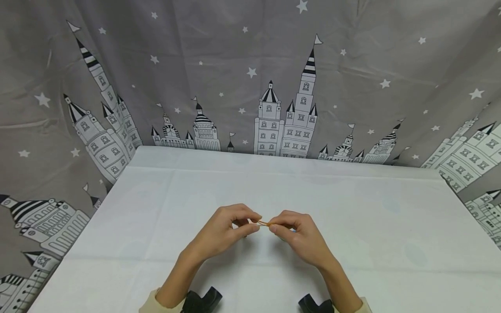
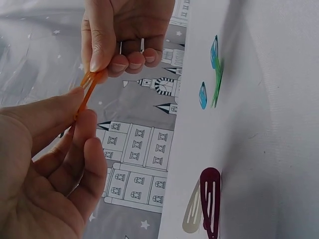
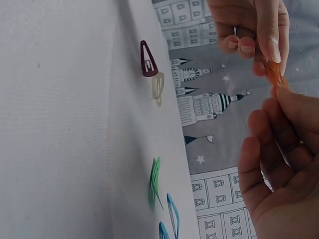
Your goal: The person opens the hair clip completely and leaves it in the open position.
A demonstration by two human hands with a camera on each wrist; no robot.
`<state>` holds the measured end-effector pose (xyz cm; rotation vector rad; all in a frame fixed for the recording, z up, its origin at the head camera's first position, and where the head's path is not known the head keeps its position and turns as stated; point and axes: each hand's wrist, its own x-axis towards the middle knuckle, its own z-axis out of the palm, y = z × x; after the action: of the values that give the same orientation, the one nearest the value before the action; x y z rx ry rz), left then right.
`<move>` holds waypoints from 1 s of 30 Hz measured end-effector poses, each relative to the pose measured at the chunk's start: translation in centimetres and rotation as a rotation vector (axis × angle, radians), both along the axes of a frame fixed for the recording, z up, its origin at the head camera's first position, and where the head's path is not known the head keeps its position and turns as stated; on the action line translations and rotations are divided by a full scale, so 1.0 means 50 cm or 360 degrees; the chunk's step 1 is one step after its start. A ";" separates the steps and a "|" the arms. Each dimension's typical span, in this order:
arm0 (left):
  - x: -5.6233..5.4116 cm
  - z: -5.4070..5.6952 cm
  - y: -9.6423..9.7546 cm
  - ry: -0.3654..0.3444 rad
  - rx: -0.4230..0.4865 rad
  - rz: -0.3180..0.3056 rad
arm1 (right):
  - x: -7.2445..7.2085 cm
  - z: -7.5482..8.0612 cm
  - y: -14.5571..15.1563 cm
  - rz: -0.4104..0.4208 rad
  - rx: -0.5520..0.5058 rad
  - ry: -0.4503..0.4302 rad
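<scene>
Between my two hands is an orange snap hair clip (image 1: 264,223), held up over the white table. My left hand (image 1: 225,228) pinches one end between thumb and fingertips. The other end is pinched by my right hand (image 1: 299,234), its fingertips covering that part. In the left wrist view, the orange clip (image 2: 88,94) shows two narrow strips with a gap between them. Below the hands lie a maroon hair clip (image 2: 210,189) and a beige hair clip (image 2: 191,216), overlapping in this view. A green hair clip (image 3: 155,177) lies near two blue ones (image 3: 173,211).
A white cloth covers the table (image 1: 156,243), with faint creases across it. Behind and beside it hangs a grey curtain (image 1: 219,48) printed with castles and stars. Black wrist mounts (image 1: 201,300) sit at both forearms, by the beige sleeves.
</scene>
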<state>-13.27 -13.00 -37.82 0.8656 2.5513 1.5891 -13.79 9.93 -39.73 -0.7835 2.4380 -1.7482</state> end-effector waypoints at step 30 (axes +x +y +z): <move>-0.003 -0.012 0.007 0.0034 -0.0276 0.0158 | -0.003 -0.013 -0.006 -0.0157 -0.0041 -0.0170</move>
<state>-13.44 -12.66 -38.41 0.7545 2.7365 1.3609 -13.95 9.61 -40.40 -0.5650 2.4278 -1.8076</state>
